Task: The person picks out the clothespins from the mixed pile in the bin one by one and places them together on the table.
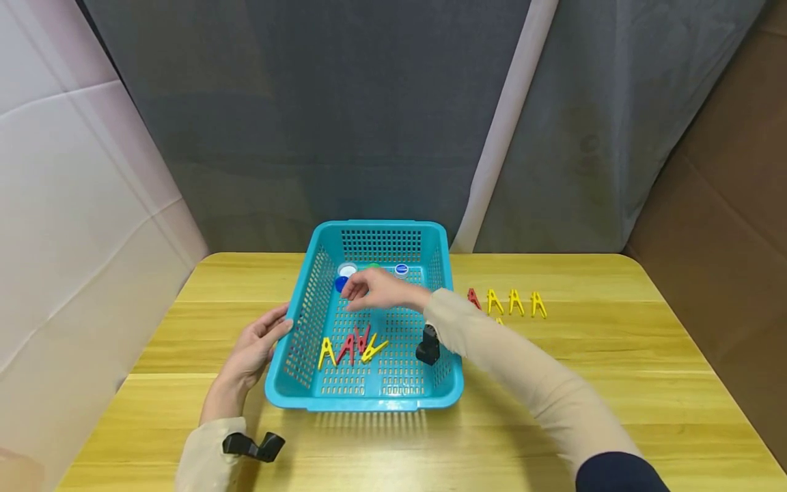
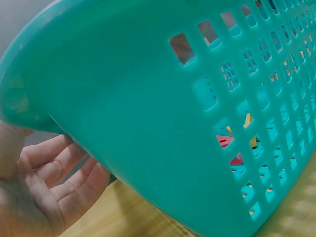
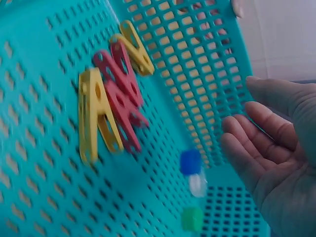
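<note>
A turquoise plastic basket (image 1: 375, 403) with perforated walls stands on the table. My left hand (image 1: 252, 345) grips its left rim, thumb on the edge and fingers under it on the outside. Over the inside of the basket hovers my right hand (image 1: 384, 288), fingers loosely bent and holding nothing. Yellow clothespins (image 3: 94, 116) and red clothespins (image 3: 126, 116) lie together on the basket floor at the near left. Toward the far end are a blue cap (image 1: 341, 283), a white cap (image 1: 348, 269), a blue-and-white cap (image 1: 402, 270) and a green cap (image 3: 192, 218), which my right hand partly covers in the head view.
On the wooden table (image 1: 615, 383), right of the basket, a red clothespin (image 1: 473, 298) and several yellow clothespins (image 1: 515, 302) lie in a row, partly behind my right sleeve. A grey curtain (image 1: 320, 123) hangs behind the table's back edge.
</note>
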A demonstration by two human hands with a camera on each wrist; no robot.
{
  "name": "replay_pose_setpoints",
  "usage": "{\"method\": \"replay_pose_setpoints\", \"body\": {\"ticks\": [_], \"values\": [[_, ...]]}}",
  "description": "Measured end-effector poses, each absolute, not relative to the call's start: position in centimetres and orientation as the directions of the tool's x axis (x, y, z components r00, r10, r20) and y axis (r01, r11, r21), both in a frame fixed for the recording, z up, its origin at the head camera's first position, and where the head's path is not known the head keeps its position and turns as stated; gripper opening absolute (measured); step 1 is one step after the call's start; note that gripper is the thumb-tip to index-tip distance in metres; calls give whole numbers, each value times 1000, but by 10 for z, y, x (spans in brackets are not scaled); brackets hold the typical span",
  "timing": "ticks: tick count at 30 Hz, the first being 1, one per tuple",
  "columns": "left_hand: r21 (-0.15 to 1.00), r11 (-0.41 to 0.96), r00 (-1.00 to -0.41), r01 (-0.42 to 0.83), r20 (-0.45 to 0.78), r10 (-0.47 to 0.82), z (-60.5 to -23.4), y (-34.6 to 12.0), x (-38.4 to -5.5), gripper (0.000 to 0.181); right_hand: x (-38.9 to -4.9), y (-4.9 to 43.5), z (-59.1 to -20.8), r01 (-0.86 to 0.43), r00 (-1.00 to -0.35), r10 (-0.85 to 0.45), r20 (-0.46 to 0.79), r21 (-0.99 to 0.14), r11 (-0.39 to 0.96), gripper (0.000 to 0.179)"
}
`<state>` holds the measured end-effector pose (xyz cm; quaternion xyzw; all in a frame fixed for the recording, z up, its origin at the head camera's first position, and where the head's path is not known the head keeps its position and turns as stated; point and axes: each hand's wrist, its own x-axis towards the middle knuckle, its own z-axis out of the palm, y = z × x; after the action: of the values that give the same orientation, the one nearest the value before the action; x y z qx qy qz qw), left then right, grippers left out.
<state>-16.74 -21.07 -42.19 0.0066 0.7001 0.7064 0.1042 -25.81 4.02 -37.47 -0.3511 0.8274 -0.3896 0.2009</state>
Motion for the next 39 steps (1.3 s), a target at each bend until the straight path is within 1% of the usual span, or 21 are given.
{"method": "replay_pose_setpoints", "body": {"ticks": [5, 7, 10, 12, 16, 19, 24, 30, 39], "values": [[990, -3, -977, -140, -138, 162, -423, -210, -167, 59, -256, 26, -389, -370, -691, -710, -136, -778, 509, 16], [990, -2, -977, -140, -138, 160, -423, -210, -167, 59, -255, 21, -393, -349, -687, -705, -176, -771, 533, 16], [990, 1, -978, -142, -140, 155, -423, -209, -168, 59, -256, 18, -398, -319, -673, -708, -216, -778, 541, 20], [990, 4, -978, -143, -142, 153, -423, -208, -168, 59, -256, 18, -401, -318, -666, -712, -222, -779, 540, 22], [990, 6, -978, -144, -144, 150, -424, -209, -168, 59, -258, 20, -405, -279, -661, -704, -261, -785, 553, 26], [990, 7, -978, -143, -143, 149, -424, -209, -167, 59, -259, 21, -409, -253, -645, -695, -317, -770, 585, 30], [990, 8, -979, -138, -137, 148, -424, -209, -167, 59, -261, 23, -412, -245, -616, -680, -398, -723, 646, 41], [990, 7, -979, -141, -140, 149, -423, -210, -168, 59, -262, 23, -415, -284, -606, -675, -421, -678, 678, 49], [991, 11, -979, -132, -132, 157, -424, -211, -168, 59, -262, 23, -419, -401, -610, -690, -390, -598, 693, 47]]}}
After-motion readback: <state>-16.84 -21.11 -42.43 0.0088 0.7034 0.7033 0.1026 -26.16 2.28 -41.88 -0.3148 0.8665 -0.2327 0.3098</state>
